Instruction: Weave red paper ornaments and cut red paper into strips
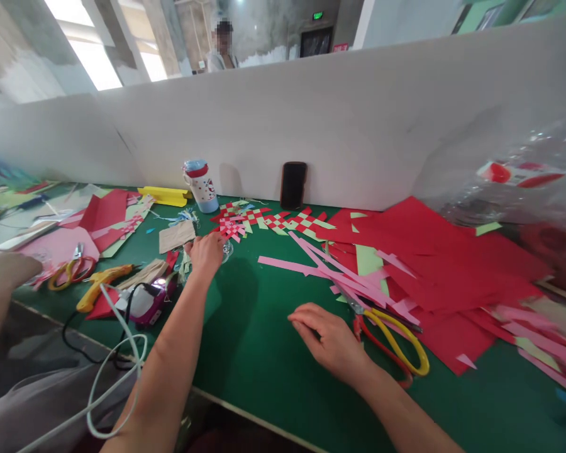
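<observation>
Woven paper square (231, 231): red and pink strips interlaced in a checker pattern, with loose strip ends sticking out at the edges. It lies flat on the green bench (264, 358), at the fingers of the left hand (207, 251).

Scissors (396, 343): one yellow loop handle, one red. They lie flat on the bench just beside the right hand (330, 340), handles toward the person, blades partly hidden under pink paper strips (311, 267).

On my dark green table (264, 352), the woven paper mats (306, 221) beside the black phone (293, 184) are checkered red and pale green. Right of the phone: plain red sheets (434, 264), pink strips (311, 267), scissors (396, 343) handled yellow and red.
</observation>
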Demonstrator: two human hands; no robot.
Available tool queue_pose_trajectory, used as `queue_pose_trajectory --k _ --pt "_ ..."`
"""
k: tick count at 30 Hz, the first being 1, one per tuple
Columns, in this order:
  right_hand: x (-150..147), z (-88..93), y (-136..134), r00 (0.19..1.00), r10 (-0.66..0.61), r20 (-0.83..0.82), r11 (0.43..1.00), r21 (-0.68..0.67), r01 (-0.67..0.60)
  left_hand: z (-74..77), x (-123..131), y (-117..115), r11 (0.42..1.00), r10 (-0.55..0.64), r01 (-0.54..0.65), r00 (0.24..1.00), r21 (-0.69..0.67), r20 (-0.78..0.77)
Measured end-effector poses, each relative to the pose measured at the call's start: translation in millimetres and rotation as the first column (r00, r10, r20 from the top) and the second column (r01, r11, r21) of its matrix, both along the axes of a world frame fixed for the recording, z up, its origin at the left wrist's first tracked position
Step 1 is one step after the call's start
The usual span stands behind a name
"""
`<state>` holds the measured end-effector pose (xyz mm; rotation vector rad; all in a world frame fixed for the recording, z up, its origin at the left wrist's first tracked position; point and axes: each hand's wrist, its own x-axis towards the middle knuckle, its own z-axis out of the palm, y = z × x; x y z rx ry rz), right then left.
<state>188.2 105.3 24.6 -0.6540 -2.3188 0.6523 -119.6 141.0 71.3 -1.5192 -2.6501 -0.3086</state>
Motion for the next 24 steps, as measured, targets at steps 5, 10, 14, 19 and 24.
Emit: queue_pose_trajectory --k 5,10,14,19,24 --pt "1 -0.7 2 1.000 -0.016 0.006 1.000 -0.019 0.016 -17.0 -14 -18 1.000 0.016 -0.016 0.999 -0.004 0.046" --pt "2 0.6 5 0.999 -0.033 0.020 0.999 -0.027 0.033 -26.6 -12 -23 1.000 0.004 -0.004 0.998 -0.010 0.067" --pt "1 2.0 4 0.999 -0.036 0.017 0.999 -0.031 0.037 -25.5 -6 -21 0.998 0.051 -0.051 0.998 0.019 0.027" --pt "-2 1.1 2 1.000 -0.025 0.019 0.999 -0.022 0.026 -24.2 24 -8 0.979 -0.203 0.203 0.979 0.025 -0.005" --pt "-1 0.2 2 0.999 -0.025 0.024 1.000 -0.014 0.025 -31.5 54 28 0.949 -0.310 0.313 0.949 -0.033 0.057"
